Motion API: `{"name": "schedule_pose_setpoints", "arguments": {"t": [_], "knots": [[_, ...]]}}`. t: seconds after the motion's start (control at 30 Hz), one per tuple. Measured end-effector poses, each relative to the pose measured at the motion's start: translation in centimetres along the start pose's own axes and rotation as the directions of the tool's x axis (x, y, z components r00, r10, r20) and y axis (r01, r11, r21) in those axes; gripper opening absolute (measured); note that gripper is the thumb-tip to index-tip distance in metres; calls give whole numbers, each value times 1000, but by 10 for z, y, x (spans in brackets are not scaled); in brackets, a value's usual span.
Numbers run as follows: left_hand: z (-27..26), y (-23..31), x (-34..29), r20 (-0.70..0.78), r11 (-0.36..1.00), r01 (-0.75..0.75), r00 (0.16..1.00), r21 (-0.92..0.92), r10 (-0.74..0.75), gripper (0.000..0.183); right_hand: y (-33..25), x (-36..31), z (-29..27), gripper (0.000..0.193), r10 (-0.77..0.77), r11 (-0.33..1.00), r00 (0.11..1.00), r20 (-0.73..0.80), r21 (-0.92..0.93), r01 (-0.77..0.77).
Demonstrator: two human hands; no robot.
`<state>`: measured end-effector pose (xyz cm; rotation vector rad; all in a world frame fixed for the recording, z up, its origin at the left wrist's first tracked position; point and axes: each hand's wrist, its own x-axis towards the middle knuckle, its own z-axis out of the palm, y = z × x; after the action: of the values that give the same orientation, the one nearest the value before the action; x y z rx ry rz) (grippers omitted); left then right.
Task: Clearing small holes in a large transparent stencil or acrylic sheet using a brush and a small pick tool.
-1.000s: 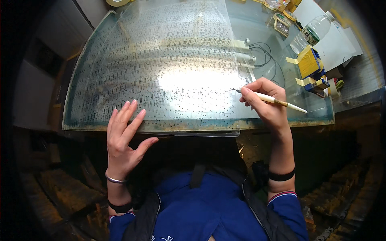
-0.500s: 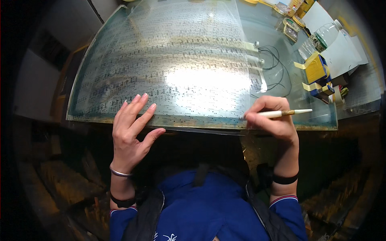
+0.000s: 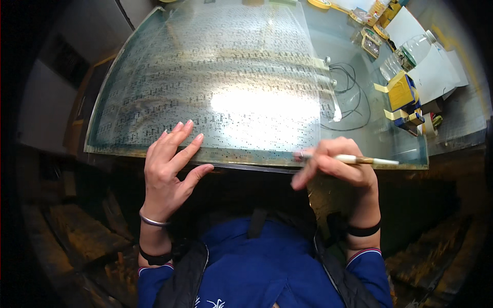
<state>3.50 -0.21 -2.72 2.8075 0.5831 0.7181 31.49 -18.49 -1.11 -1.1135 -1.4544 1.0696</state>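
Observation:
A large clear film (image 3: 205,77) covered with rows of small dark marks lies on a glass tabletop (image 3: 377,134), lit brightly near its front middle. My left hand (image 3: 167,167) rests on the near left part of the film, fingers spread and thumb past the front edge. It holds nothing. Over the near right edge, my right hand (image 3: 343,163) grips a slim white pen-shaped tool (image 3: 385,161) with a brass-coloured band. The tool lies almost level, its tapered end to the right. Its working tip, at the left, is blurred, and I cannot tell whether it touches the film.
On the right side stand blue-and-yellow tape dispensers (image 3: 404,95) and a lying clear plastic bottle (image 3: 417,49) on white paper (image 3: 436,77). Black cables (image 3: 354,84) show through the glass. Tape rolls (image 3: 319,3) and a small case (image 3: 371,43) sit farther back.
My right hand has dropped slightly toward the front edge, its thumb side reaching down and left, and the tool has tipped a little. My left hand has hardly moved.

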Motion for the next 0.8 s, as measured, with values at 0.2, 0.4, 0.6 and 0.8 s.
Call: {"name": "schedule_pose_setpoints", "arguments": {"t": [0.2, 0.4, 0.6, 0.8], "knots": [[2, 2, -1, 9, 1000, 4, 1000, -4, -4, 54, 10, 11, 11, 53, -3, 999, 869, -495, -43, -21], [2, 4, 0, 15, 1000, -14, 1000, -1, 14, 54, 5, 22, 20, 26, 33, 945, 853, -521, -263, -197], [2, 4, 0, 16, 1000, -6, 1000, -10, 6, 53, 17, 23, 24, 15, 57, 959, 812, -580, -196, -207], [4, 5, -1, 9, 1000, 5, 1000, -20, -5, 53, 17, 20, 24, 14, 63, 972, 842, -536, -160, -174]]}}
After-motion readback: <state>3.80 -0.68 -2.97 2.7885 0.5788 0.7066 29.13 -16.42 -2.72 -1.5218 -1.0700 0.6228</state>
